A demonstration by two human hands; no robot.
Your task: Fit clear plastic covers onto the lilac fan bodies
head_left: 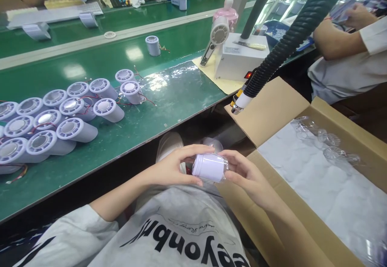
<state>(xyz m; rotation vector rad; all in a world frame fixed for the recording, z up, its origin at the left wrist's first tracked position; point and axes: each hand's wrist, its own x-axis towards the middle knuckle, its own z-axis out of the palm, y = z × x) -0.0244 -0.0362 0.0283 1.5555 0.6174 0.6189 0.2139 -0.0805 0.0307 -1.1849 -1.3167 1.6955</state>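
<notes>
A lavender cylindrical fan housing [210, 167] lies sideways between my two hands, above my lap. My left hand [173, 165] is closed round its left end, fingers over the top and thumb below. At the other end, my right hand [246, 172] grips it between fingers and thumb. Something clear, like a thin plastic cover, shows round that right end; how far it reaches along the housing I cannot tell. A bit of red shows by my left palm. Several similar fan housings [77, 130] with thin wires stand in rows on the green bench [145, 117].
An open cardboard box [281, 190] with white lining and clear plastic pieces [329, 140] stands at my right. A black corrugated hose [281, 43] hangs over it. A white machine [238, 57] and handheld fan [219, 31] stand on the bench. Co-workers sit opposite and at right.
</notes>
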